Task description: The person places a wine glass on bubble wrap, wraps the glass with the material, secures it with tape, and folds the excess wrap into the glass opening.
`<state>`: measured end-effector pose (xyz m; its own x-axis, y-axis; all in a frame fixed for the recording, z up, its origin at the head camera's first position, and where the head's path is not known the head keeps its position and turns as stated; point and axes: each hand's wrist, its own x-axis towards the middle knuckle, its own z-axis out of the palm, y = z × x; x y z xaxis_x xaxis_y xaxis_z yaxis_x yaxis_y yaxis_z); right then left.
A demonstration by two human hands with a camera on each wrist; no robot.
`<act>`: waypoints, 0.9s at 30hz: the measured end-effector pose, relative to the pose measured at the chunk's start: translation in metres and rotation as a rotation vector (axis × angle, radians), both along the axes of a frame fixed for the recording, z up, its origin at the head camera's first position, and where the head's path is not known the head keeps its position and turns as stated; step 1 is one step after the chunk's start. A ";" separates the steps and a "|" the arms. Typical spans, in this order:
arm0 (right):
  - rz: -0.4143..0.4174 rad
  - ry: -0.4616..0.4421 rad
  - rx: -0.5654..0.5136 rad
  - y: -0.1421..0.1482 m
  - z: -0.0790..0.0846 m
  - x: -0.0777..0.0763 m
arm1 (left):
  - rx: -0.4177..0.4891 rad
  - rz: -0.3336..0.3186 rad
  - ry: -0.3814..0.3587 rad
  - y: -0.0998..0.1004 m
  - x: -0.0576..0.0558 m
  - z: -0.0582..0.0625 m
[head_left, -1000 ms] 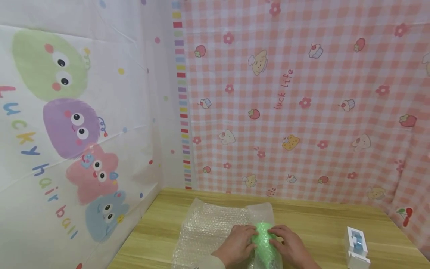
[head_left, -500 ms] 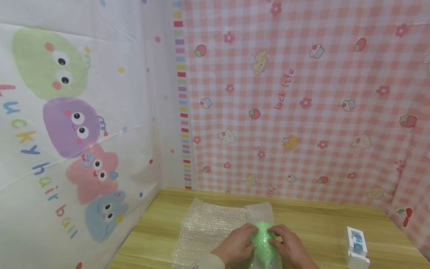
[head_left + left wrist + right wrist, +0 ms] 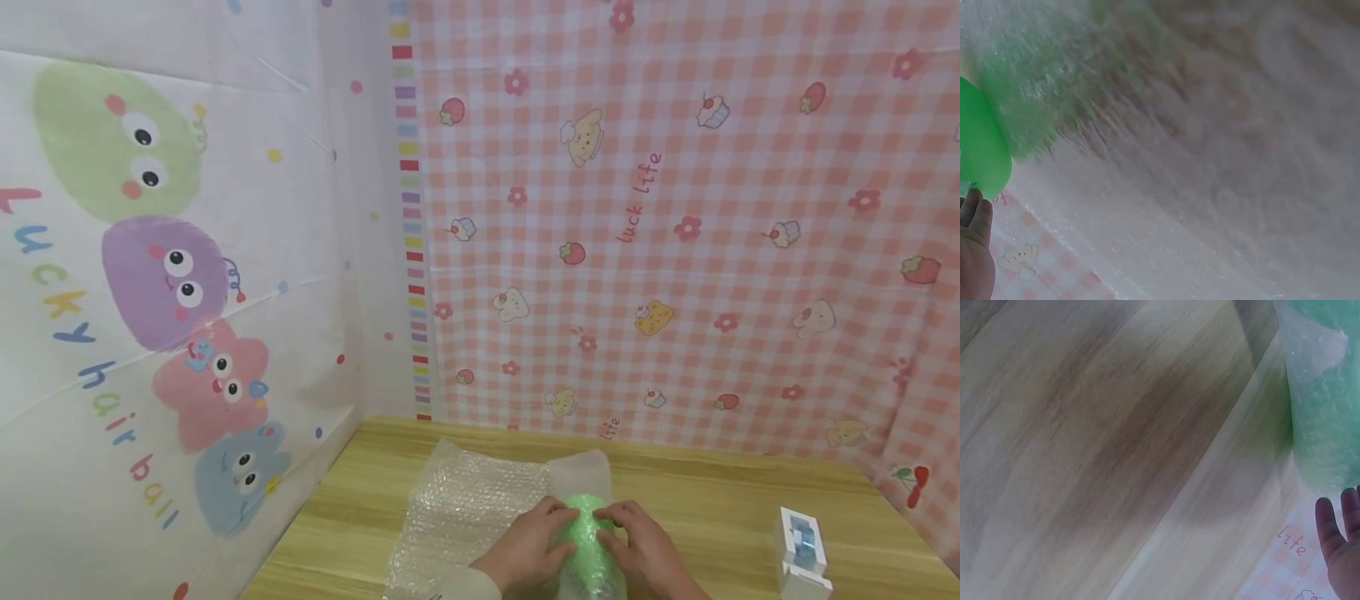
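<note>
A smooth, rounded green object (image 3: 587, 518) lies partly rolled in bubble wrap (image 3: 468, 508) at the front of the table. My left hand (image 3: 528, 537) grips its left side, fingertips on top and thumb lower down. On the opposite side my right hand (image 3: 647, 543) holds it the same way. The left wrist view shows a bare, glossy end of the green object (image 3: 984, 147) with left fingertips at its edge. Seen from the right wrist, bubble wrap (image 3: 1325, 419) covers its side, right fingers (image 3: 1329, 522) close by. Its near end is hidden under the wrap.
The flat sheet of bubble wrap spreads left and behind the roll on the wood-grain table (image 3: 697, 492). To the right stands a small white box-shaped holder (image 3: 804, 550) with a blue part inside. Printed cloths (image 3: 652, 250) hang behind and at the left.
The green object has rolled slightly left between both hands, and more clear wrap now shows over its near part. The head view has shifted a little.
</note>
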<state>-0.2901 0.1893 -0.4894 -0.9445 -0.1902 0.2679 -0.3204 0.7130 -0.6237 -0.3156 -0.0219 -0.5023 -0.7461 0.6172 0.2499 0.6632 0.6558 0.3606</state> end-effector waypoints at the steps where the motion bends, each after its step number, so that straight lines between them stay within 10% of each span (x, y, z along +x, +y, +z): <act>1: 0.008 0.001 0.006 0.000 0.000 0.000 | -0.001 0.002 -0.007 0.000 0.000 0.000; 27: 0.145 0.046 -0.002 0.004 -0.003 0.000 | 0.077 0.065 0.016 -0.002 -0.002 -0.010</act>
<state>-0.2899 0.1937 -0.4927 -0.8941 -0.3230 0.3103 -0.4479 0.6562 -0.6073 -0.3180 -0.0238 -0.5121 -0.7797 0.5459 0.3067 0.6259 0.6684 0.4017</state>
